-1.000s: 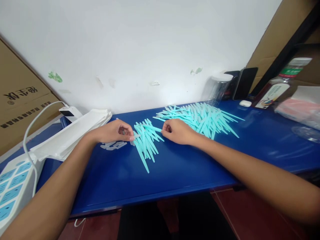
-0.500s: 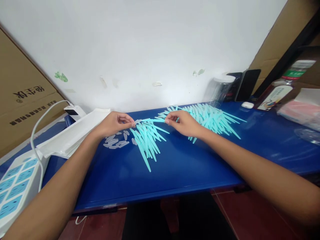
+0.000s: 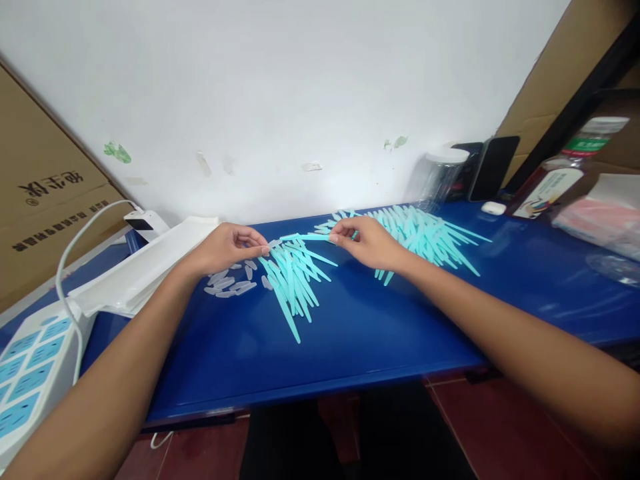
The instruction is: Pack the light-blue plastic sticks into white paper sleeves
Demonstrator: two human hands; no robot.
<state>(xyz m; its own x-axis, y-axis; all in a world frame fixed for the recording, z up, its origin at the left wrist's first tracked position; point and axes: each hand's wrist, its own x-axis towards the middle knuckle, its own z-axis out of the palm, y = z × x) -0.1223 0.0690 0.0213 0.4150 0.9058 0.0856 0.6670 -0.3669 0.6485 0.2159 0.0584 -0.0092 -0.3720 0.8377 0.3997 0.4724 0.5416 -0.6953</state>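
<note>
My right hand [image 3: 365,241] is closed in a pinch on the narrow end of a turquoise eyebrow razor [image 3: 307,237], which points left. Opposite it, the fingertips of my left hand [image 3: 233,245] pinch a small translucent cap [image 3: 275,243]. The razor's free end is close to the cap; whether they touch I cannot tell. Below both hands lies a fanned pile of turquoise razors [image 3: 295,280]. Loose translucent caps [image 3: 230,285] are scattered under and beside my left hand. Behind my right hand, a larger heap of razors [image 3: 425,240] has whitish far ends.
A white tray [image 3: 145,267] and a power strip [image 3: 37,367] with a cable lie at the left. Along the back right are a clear jar [image 3: 440,177], phone [image 3: 495,167], white earphone case [image 3: 493,209] and bottle [image 3: 565,170]. The blue table [image 3: 320,360] meets a wall.
The razor in my right hand has tilted slightly, its free end now a little above the cap. Both hands keep their pinches, and the view has shifted slightly.
</note>
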